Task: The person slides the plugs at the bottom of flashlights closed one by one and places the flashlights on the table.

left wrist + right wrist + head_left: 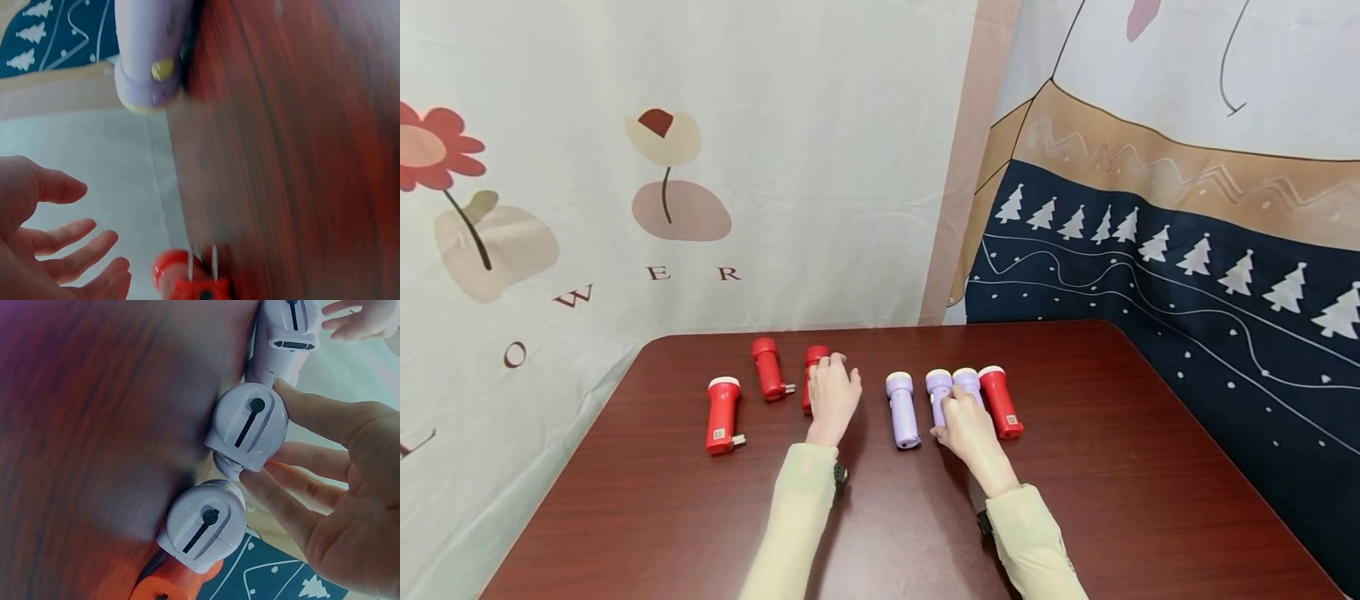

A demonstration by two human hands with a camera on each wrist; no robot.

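Observation:
My left hand (pixel 833 398) is over a red flashlight (pixel 817 353) at the back of the table and partly hides it. In the left wrist view its fingers (pixel 81 257) are spread and relaxed, holding nothing. My right hand (pixel 967 427) holds the middle one of three purple flashlights (pixel 937 383), thumb on one side and fingers on the other; its end cap (pixel 249 428) faces the right wrist camera. To its left lies another purple flashlight (pixel 902 410). The third purple flashlight (pixel 967 381) is just to its right, beside a red flashlight (pixel 1001 403).
On the left of the brown table (pixel 647 517) lie a red flashlight (pixel 723 417) with a white rim and an all-red flashlight (pixel 768 370), both with plug prongs sticking out. Printed curtains (pixel 820 167) hang behind the table's back edge.

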